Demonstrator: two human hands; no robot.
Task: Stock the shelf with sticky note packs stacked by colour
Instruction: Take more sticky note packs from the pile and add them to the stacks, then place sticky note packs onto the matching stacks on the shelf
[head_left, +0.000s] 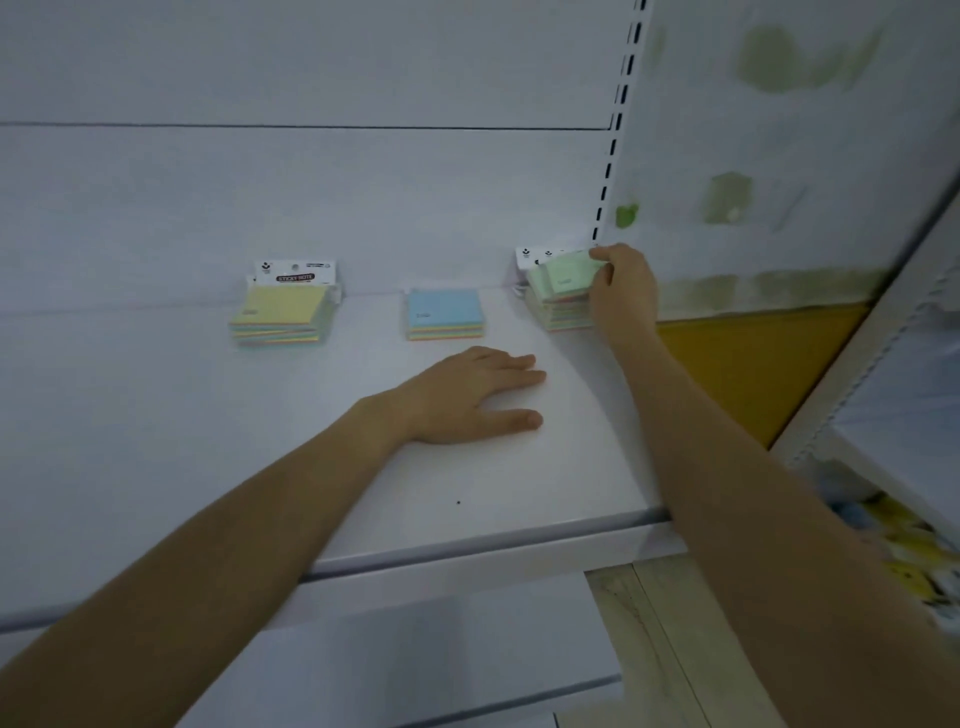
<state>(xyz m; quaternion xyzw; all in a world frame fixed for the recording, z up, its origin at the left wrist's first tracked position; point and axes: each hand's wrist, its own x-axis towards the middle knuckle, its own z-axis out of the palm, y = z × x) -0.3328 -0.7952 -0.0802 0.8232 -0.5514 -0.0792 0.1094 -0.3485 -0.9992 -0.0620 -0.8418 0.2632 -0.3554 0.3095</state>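
Shelf: white shelf board (156, 441) with a white back panel; a slotted upright (618, 124) runs up at the far right corner.
Yellow stack: yellow-topped sticky note packs (280, 314) at the far left of the row, against the back panel, with a white header card reading "STICKY NOTE" standing behind.
Blue stack: blue-topped packs (444, 314) in the middle of the row, well apart from the stacks on either side; lower than the yellow stack.
Green stack: green-topped packs (558, 291) at the far right, close to the upright; the top pack sits tilted on the pile, white header cards visible behind it.
Right hand: right hand (623, 291) reaches to the far right, fingers and thumb closed on the right edge of the top green pack.
Left hand: left hand (467, 397) lies palm down and flat on the shelf board, fingers extended toward the right, holding nothing; it is nearer than the blue stack and apart from all packs.
Surroundings: an orange panel (748, 364) beyond the right end of the shelf; blurred yellow and blue goods (904, 551) at the near right, not identifiable.
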